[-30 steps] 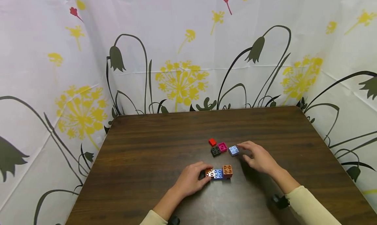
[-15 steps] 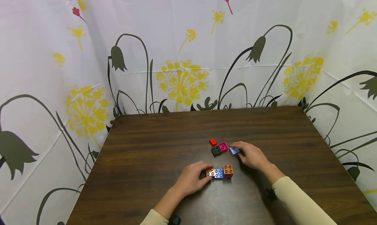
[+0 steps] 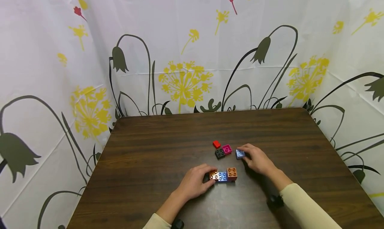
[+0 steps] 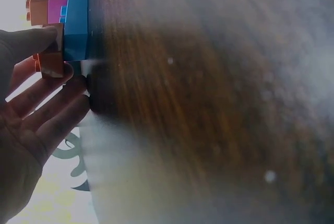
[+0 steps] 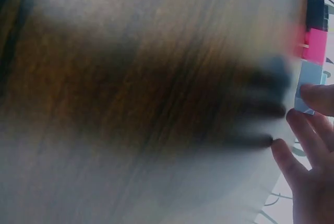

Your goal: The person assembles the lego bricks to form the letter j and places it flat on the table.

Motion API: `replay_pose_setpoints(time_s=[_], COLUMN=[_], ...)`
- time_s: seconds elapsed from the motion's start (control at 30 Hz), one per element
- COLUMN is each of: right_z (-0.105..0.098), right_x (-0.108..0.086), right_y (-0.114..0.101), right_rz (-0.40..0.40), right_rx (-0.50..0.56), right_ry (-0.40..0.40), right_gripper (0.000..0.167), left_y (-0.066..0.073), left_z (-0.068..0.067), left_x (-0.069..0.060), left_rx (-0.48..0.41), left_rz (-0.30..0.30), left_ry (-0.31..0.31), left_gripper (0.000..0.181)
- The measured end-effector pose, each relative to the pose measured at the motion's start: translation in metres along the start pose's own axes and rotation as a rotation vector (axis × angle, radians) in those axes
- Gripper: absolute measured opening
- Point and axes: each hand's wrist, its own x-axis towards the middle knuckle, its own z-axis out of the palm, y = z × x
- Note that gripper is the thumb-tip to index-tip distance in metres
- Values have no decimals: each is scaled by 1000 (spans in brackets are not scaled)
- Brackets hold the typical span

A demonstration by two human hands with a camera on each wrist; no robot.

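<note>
My left hand (image 3: 193, 184) pinches an orange brick (image 3: 213, 175) at the left end of a small build on the table. That brick sits on a blue brick (image 4: 77, 25), whose middle studs show. A magenta brick (image 4: 58, 3) with another orange brick (image 3: 232, 174) on top stands at the build's right end. Farther back, my right hand (image 3: 259, 160) holds a light blue brick (image 3: 240, 154) between thumb and fingers, at table height. In the right wrist view the thumb (image 5: 318, 98) covers part of this brick.
Left of the light blue brick lie a red brick (image 3: 216, 144), a magenta brick (image 3: 227, 149) with its hollow underside up, and a black brick (image 3: 220, 153), close together. The dark wooden table (image 3: 144, 142) ends at a flower-patterned cloth (image 3: 186, 49) behind.
My right hand has come in from the right and taken hold of the light blue brick, which has turned and shifted slightly right. The left hand stays on the build.
</note>
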Motion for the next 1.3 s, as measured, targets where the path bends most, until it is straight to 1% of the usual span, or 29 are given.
replay_pose_setpoints(time_s=[0.23, 0.37, 0.5, 0.63, 0.8, 0.93, 1.13, 1.3], right_z=[-14, -22, -29, -33, -34, -34, -32, -29], right_x=[-3, -5, -9, -15, -23, -28, -34, -36], right_y=[-6, -14, -25, -36, -50, -58, -65, -71], right_rz=[4, -19, -35, -70, -113, -114, -112, -130], right_rx=[48, 56, 73, 114, 158, 184, 137, 92], right_ry=[17, 20, -16, -64, -78, -100, -120, -107], right_gripper=[44, 44, 45, 44, 43, 43, 42, 41], left_y=[-1, 0, 1, 0, -1, -1, -1, -1], left_z=[0, 0, 0, 1, 1, 1, 2, 2], left_x=[0, 0, 0, -1, -1, -1, -1, -1], left_rx=[-2, -4, -6, -9, -12, -14, -28, -24], left_rz=[11, 10, 7, 6, 8, 1, 0, 12], left_ry=[9, 8, 4, 7, 11, 6, 1, 16], left_gripper=[38, 38, 38, 38, 38, 38, 38, 37])
